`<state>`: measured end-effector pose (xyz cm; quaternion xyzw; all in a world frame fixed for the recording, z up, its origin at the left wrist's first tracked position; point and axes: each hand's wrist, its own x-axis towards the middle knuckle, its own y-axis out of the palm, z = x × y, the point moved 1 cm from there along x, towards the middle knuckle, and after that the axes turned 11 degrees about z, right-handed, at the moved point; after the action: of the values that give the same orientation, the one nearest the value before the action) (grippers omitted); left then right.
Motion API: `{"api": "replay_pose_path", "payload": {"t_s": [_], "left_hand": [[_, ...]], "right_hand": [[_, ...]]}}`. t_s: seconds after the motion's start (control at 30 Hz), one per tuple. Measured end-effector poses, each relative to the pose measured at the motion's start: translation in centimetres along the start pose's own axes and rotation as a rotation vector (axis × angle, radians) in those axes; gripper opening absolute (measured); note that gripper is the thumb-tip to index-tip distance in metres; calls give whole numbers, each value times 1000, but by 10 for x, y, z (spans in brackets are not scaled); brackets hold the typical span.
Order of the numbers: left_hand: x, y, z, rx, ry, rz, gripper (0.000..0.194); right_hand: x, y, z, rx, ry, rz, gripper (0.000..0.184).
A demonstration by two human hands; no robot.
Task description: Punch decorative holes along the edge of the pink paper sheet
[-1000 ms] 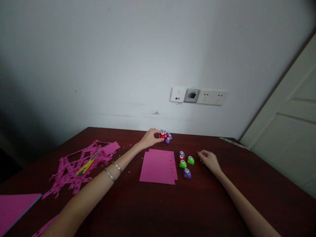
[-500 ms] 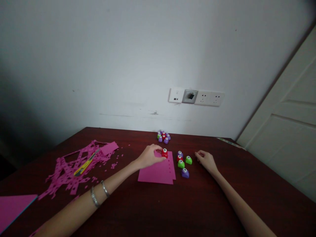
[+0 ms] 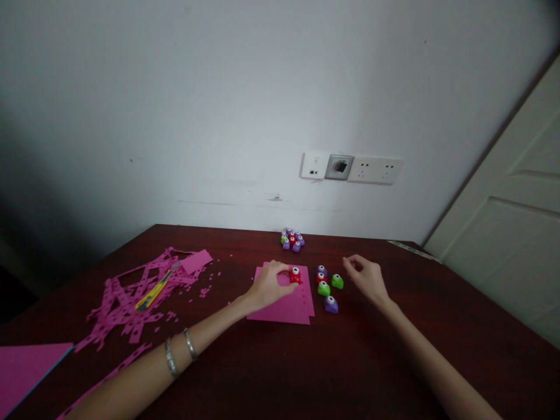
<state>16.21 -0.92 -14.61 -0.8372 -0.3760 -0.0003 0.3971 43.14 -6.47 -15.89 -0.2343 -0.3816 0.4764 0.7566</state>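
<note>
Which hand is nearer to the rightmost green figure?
Right. The right hand is close beside the green figure, on its right; the left hand is farther, on its left, over pink paper.

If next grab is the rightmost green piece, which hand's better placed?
Right, most likely: the right hand is nearer the green piece, with nothing visible in its grip. The left hand is farther off, pinching the red piece over the pink sheets.

I see a dim picture: the plain pale wall (image 3: 245,105) darkens leftward; the reddish-brown wooden desk (image 3: 271,373) looks murky.
</note>
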Motion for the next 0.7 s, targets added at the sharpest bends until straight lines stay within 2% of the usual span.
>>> {"api": "replay_pose_path", "payload": {"t_s": [0.13,0.27,0.37,0.53,0.7], "left_hand": [[-1,1,-5,3,-18,-38,24],[0,0,-8,-3,-31,-36,24],[0,0,-10,-10,-24,-51,26],[-3,4,-15,37,29,-109,24],[-5,9,-15,100,143,-142,30]], "right_hand": [[-8,-1,66,89,-111,179,31],[-24,10,106,211,-60,427,28],[-33,18,116,163,-64,491,28],[-36,23,123,31,-74,443,31],[-35,25,123,58,-35,460,33]]}}
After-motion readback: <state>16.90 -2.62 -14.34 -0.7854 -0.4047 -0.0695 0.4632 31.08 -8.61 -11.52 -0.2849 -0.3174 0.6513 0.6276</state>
